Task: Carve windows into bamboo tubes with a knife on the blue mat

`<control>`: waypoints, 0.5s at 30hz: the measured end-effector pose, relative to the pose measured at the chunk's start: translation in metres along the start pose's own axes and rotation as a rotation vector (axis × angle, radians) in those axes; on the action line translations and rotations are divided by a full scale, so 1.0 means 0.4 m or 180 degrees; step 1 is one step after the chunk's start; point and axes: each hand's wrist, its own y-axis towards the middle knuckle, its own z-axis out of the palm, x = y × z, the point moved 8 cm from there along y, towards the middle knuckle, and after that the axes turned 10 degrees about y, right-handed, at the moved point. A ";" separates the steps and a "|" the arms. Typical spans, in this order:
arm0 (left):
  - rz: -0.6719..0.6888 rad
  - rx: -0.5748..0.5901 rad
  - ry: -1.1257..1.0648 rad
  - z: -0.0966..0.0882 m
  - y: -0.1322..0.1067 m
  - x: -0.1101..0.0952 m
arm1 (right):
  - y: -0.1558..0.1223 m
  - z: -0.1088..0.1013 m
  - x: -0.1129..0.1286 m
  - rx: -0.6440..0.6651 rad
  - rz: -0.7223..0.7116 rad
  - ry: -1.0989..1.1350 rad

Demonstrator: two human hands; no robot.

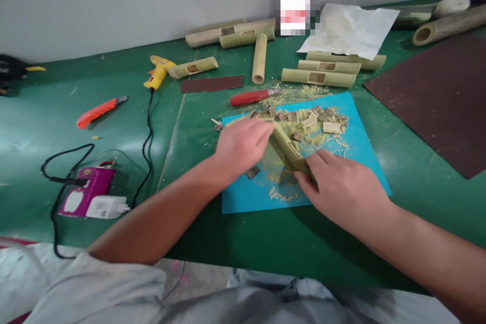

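A short bamboo tube [285, 142] with a cut-out slot slants over a blue sheet [364, 162]. Its lower right end is in the grip of my right hand [343, 182], the thumb beneath and the fingers curled round it. At the upper left end my left hand [243, 146] is closed on the tube, its fingertips partly hidden. Under and behind the tube lie sawdust, curled shavings [283, 194] and several small cut bamboo pieces [331, 127]. A red-handled tool [249, 97] with a short metal tip lies just beyond the sheet.
Several bamboo tubes with slots [319, 77] lie at the back, partly under white paper [341, 30]. At left are a yellow glue gun [158, 72], an orange utility knife [97, 113], and a purple power strip [87, 190] with cords. A dark brown board [436, 101] lies right.
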 end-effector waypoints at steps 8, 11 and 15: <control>0.0262 -0.0200 -0.0186 -0.008 -0.006 -0.026 | -0.011 -0.015 0.014 -0.0394 -0.0212 -0.0021; 0.0004 -0.0201 -0.0323 -0.005 -0.003 -0.008 | -0.012 -0.018 0.015 -0.0516 -0.0280 -0.0002; -0.0056 -0.0184 -0.0453 -0.003 -0.003 0.009 | -0.012 -0.023 0.011 -0.0552 -0.0267 -0.0016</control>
